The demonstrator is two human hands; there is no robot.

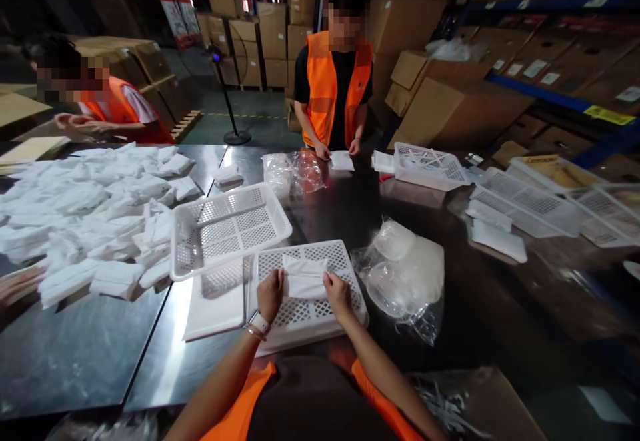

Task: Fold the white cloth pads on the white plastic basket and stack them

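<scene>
A white folded cloth [304, 276] lies on an upturned white perforated tray [310, 294] at the near edge of a steel table [80, 354], right in front of me. My left hand [270, 294] pinches its left edge and my right hand [338, 292] pinches its right edge, fingers curled narrow onto the fabric. The cloth looks thin, soft and very light; I judge it will sag and crease if lifted from one side, so the two opposite edges, where I hold it now, are the sensible grip. It does not look slippery or fragile. A watch [259, 323] sits on my left wrist. Touching the tray at upper left stands a second basket [227, 227], open side up, with a flat white sheet [215, 304] below it. Just right of the tray lies a clear bag [405, 271] holding pale round pieces. Far left, a heap of folded white cloths [90, 214] covers the table. Across the table a person in an orange vest [334, 84] presses a small white piece [343, 160] flat, with more baskets [430, 166] to the right. Another person [100, 101] leans in at far left. Cardboard boxes [450, 111] fill the background.
</scene>
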